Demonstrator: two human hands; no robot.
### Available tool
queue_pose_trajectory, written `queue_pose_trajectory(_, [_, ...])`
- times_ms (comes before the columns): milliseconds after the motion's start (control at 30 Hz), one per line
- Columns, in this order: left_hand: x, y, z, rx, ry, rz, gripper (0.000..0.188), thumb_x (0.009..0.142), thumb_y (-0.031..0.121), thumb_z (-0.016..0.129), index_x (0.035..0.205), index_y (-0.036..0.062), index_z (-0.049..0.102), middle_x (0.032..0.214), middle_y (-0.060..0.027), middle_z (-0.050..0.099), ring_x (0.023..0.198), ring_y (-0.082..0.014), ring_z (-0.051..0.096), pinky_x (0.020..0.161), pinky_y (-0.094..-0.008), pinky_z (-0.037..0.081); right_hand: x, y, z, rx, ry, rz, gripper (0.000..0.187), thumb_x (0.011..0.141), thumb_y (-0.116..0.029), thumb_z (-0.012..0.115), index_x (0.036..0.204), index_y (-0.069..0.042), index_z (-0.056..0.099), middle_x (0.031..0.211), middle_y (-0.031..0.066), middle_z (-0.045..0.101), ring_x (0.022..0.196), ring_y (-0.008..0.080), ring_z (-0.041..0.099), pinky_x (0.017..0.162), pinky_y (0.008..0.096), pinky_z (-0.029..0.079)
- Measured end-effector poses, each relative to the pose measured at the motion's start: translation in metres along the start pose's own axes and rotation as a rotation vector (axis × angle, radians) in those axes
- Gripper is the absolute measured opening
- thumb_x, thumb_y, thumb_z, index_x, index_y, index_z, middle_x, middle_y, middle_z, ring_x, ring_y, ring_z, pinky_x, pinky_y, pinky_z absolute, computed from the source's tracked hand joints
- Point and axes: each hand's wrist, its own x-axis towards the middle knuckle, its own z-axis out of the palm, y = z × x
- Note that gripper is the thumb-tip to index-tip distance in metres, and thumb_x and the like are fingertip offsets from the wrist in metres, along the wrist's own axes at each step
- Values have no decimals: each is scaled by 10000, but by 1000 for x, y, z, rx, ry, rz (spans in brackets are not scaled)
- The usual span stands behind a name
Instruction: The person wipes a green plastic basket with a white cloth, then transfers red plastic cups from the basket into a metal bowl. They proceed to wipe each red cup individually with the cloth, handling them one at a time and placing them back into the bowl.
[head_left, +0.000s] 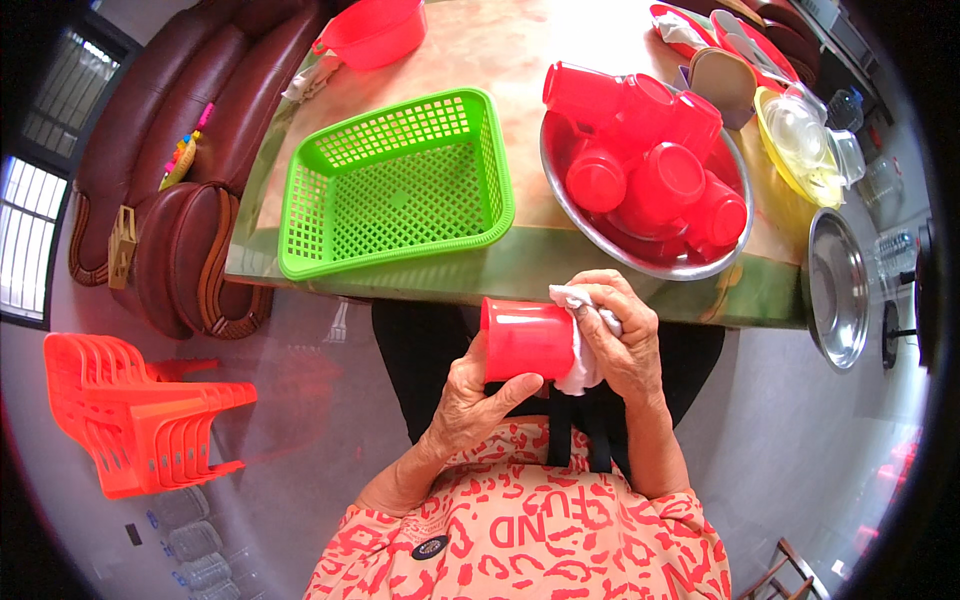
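Basket (green, mesh) sits on table; left hand half-curls around red cup, held sideways just short of table edge; right hand grips white cloth against cup's right end.

Just off centre toward four o'clock in my feed, I see a glossy red cup, roughly cylindrical, held on its side with its length running from nine to three o'clock. I see a crumpled white cloth touching its three o'clock end, bunched and hanging toward six.
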Motion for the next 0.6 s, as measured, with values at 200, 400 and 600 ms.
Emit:
queue_pose_trajectory(200, [12, 4, -4, 238, -59, 243, 295, 728, 13, 769, 1012, 16, 689, 1032, -106, 667, 980, -225, 606, 890, -345, 452, -3, -23, -15, -124, -54, -284, 283, 716, 52, 669, 987, -29, 685, 978, 116, 626, 865, 222, 627, 749, 318, 495])
queue_pose_trajectory(400, [14, -3, -8, 199, -179, 330, 249, 633, -10, 778, 861, 50, 698, 854, -45, 648, 872, -230, 543, 840, -339, 424, 3, -9, -15, 197, -357, -83, 293, 733, 21, 650, 1015, -51, 684, 959, 89, 607, 875, 192, 599, 760, 297, 477])
queue_pose_trajectory(600, [17, -5, -15, 84, -391, 336, 240, 612, 3, 793, 830, 49, 705, 818, -25, 634, 845, -206, 492, 833, -339, 405, 10, 12, -5, 384, -427, 28, 203, 851, -99, 637, 1043, -40, 667, 1028, 94, 610, 992, 181, 581, 870, 301, 456])
